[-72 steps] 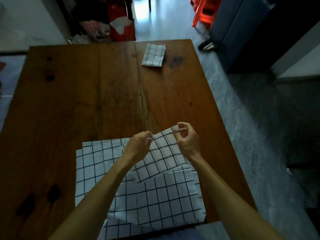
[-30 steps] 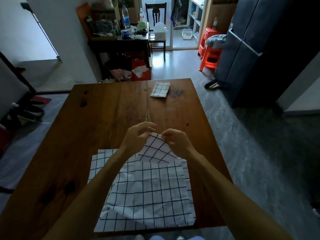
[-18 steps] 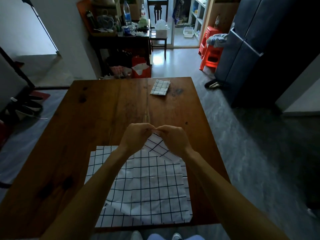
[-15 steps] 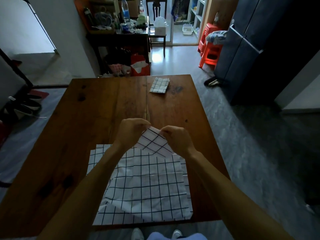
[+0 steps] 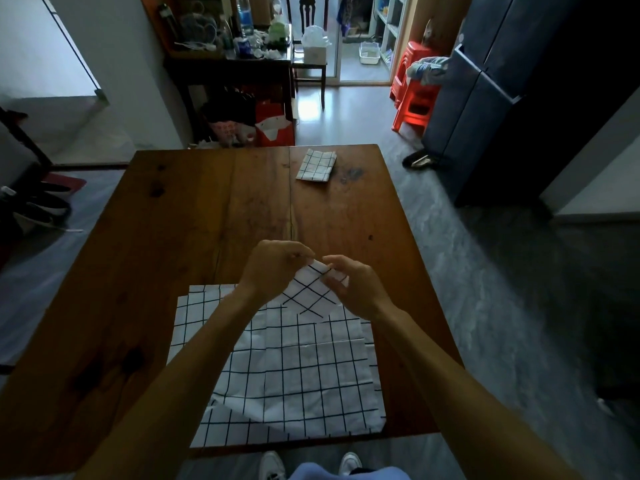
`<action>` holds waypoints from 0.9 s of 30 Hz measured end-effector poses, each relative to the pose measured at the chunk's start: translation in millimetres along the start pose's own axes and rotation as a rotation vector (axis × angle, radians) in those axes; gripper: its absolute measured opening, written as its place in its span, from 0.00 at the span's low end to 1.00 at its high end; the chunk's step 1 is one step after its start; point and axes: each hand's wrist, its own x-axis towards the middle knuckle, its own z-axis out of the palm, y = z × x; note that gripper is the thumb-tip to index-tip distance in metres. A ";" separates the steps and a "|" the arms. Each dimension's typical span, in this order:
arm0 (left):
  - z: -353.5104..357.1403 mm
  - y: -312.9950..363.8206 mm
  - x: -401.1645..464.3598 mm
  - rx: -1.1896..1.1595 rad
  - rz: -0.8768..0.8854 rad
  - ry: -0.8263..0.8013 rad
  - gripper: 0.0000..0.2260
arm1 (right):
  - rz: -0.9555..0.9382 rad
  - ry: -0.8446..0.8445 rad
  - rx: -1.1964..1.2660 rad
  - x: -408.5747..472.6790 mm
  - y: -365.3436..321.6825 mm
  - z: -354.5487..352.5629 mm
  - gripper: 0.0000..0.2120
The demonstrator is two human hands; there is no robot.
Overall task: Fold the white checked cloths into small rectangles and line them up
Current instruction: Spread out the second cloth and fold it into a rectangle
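Centrally: unfolded white black-checked cloth (image 5: 287, 368) lies on brown wooden worktop (image 5: 194, 220), near edge | left hand (image 5: 273, 268) and right hand (image 5: 356, 289) each hold a pinching grip on its raised far corner | soft, limp, light (take corners or hems) | fingertips partly hidden; second cloth beneath, extent unclear | folded checked rectangle (image 5: 317, 165) at far edge.

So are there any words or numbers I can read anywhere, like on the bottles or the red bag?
No text can be read.
Water bottle label on the back table: too small and blurred.
Red bag on the floor: white flap, no words legible.
Folded cloth and the unfolded cloth: only black grid lines, no writing.
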 end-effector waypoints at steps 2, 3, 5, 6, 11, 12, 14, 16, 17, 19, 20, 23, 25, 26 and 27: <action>4.5 5.0 1.5 -0.071 -0.049 0.026 0.06 | -0.020 0.020 0.041 6.4 -12.5 1.3 0.06; 4.8 5.6 1.0 -0.118 -0.088 0.044 0.08 | -0.007 0.035 0.084 9.0 -16.3 0.5 0.05; 2.3 0.4 -3.1 -0.178 -0.163 0.063 0.12 | 0.065 0.051 0.238 11.9 -17.5 -3.8 0.05; 0.5 -4.7 -6.9 -0.179 -0.203 0.054 0.11 | 0.107 0.056 0.320 12.3 -15.8 -7.2 0.05; 0.5 -23.4 -26.2 -0.299 -0.412 0.084 0.06 | 0.268 0.049 0.639 6.4 -15.7 -18.1 0.08; 1.6 -22.6 -27.2 -0.349 -0.432 0.101 0.06 | 0.275 0.044 0.654 6.5 -16.9 -16.2 0.07; 3.5 -20.1 -27.0 -0.440 -0.454 0.135 0.05 | 0.275 0.052 0.676 8.2 -20.7 -10.7 0.06; 3.7 -17.3 -25.3 -0.475 -0.454 0.182 0.03 | 0.265 0.102 0.682 11.1 -25.3 -5.7 0.04; 3.1 -16.4 -24.5 -0.486 -0.448 0.212 0.03 | 0.261 0.134 0.681 12.7 -26.9 -3.9 0.04; 1.1 -14.6 -23.1 -0.519 -0.425 0.269 0.02 | 0.268 0.167 0.705 15.5 -28.1 -1.8 0.05; 0.4 -13.6 -22.5 -0.531 -0.415 0.291 0.03 | 0.281 0.170 0.733 16.9 -28.6 -1.4 0.05; -0.4 -12.4 -20.5 -0.560 -0.435 0.345 0.04 | 0.321 0.168 0.800 20.6 -32.1 0.2 0.04; -0.9 -10.5 -18.6 -0.581 -0.455 0.368 0.05 | 0.333 0.181 0.829 22.6 -34.8 2.2 0.05; -0.7 -10.0 -17.7 -0.593 -0.467 0.372 0.06 | 0.342 0.191 0.850 23.6 -36.1 2.9 0.05; -0.8 -8.5 -16.8 -0.609 -0.484 0.372 0.07 | 0.352 0.200 0.866 24.8 -37.2 3.5 0.05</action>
